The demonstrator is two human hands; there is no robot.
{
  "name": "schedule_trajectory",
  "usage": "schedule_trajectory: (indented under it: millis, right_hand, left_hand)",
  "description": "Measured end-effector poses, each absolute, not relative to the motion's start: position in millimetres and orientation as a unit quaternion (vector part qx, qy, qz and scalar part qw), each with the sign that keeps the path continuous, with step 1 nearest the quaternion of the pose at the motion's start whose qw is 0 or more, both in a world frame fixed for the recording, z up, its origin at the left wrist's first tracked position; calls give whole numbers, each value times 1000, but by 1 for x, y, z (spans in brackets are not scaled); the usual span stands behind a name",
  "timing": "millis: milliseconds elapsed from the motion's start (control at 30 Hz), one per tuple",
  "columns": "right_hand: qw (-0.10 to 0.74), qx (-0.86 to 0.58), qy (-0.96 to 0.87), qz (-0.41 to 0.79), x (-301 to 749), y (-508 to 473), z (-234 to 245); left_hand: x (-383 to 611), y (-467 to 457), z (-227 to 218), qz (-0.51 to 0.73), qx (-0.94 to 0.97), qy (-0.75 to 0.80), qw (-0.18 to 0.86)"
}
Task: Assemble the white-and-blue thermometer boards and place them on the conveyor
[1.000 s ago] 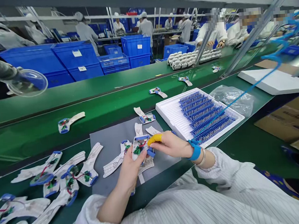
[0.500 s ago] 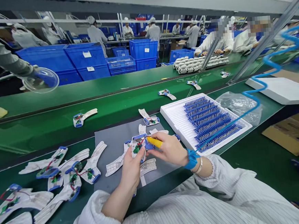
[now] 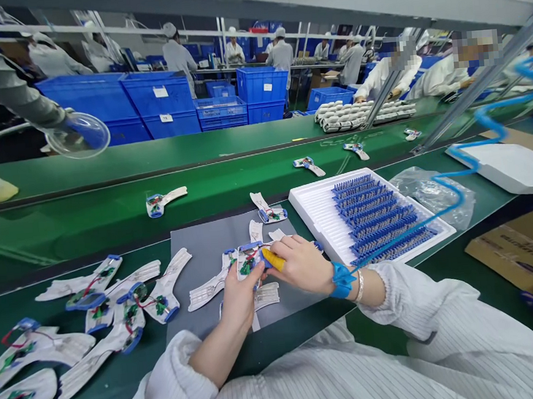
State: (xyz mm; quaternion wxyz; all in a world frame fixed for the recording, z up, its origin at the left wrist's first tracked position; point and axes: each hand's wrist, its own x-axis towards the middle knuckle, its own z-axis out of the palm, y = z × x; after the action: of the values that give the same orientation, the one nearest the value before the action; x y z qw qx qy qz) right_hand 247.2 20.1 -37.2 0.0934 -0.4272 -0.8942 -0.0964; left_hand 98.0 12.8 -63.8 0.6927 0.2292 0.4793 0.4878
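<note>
Right hand [image 3: 302, 264], half-curled, has tipped its yellow-capped finger [image 3: 275, 260] down against the blue edge [image 3: 265, 258] of a wired white piece [image 3: 247, 259], long axis toward the body, gripped in the nearer left hand [image 3: 241, 301].

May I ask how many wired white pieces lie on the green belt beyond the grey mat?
4 wired white pieces: one at left, then one, one and one along the green belt; others may be hidden farther right.
</note>
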Motion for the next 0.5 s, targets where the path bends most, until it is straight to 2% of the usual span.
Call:
schedule_trajectory:
  millis: [133, 233, 367, 500]
  right_hand:
    - [186, -419, -883, -100, 253, 26, -32]
    - [201, -421, -879, -96, 258, 29, -27]
    - [152, -397, -900, -99, 260, 34, -28]
    - [27, -370, -929, -18, 259, 62, -33]
  left_hand:
    - [93, 20, -63, 495, 227, 477, 690]
    - [91, 22, -60, 503, 235, 474, 684]
    - [90, 23, -63, 487, 249, 482, 685]
    - [80, 31, -69, 447, 263, 480, 708]
